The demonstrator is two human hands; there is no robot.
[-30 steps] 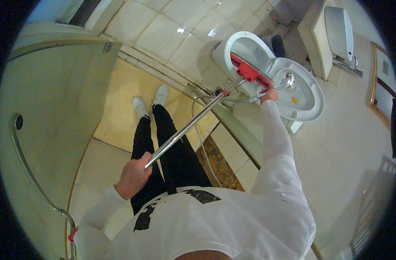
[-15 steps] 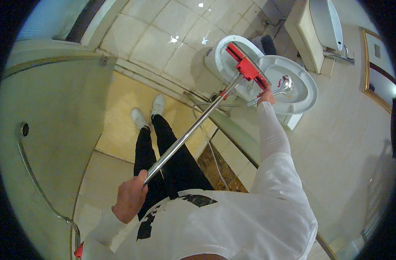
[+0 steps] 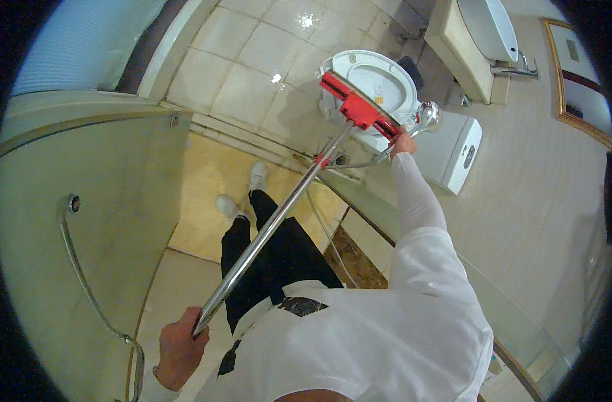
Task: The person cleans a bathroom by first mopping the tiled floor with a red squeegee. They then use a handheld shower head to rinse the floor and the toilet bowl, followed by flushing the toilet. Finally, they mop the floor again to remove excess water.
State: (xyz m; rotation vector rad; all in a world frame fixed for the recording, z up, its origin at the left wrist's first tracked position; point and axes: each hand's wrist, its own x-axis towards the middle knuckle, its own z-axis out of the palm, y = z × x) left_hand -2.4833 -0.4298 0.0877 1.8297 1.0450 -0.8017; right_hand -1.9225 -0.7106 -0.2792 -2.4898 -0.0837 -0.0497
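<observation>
My left hand point(image 3: 181, 350) is closed round the near end of the silver pole of a mop point(image 3: 266, 231). The pole slants away to the upper right, ending in a wide red mop head point(image 3: 359, 109) held in front of the toilet. My right hand point(image 3: 404, 145) is closed on the handle of a chrome shower head point(image 3: 428, 116), right beside the right end of the mop head. Its hose point(image 3: 359, 164) trails left from that hand. Behind the mop head, the toilet lid point(image 3: 375, 82) lies lowered; the mop head hides part of the toilet's near side.
The white toilet tank point(image 3: 446, 153) stands right of the lid, with a washbasin point(image 3: 490, 30) beyond. A glass panel point(image 3: 92, 221) with a curved metal handle is at left. My feet are on a yellow mat point(image 3: 205, 177) near a raised sill point(image 3: 252, 142).
The raised toilet lid has come down over the bowl, uncovering the tank. The mop has shifted left and nearer, my left hand with it. My right hand still grips the shower head.
</observation>
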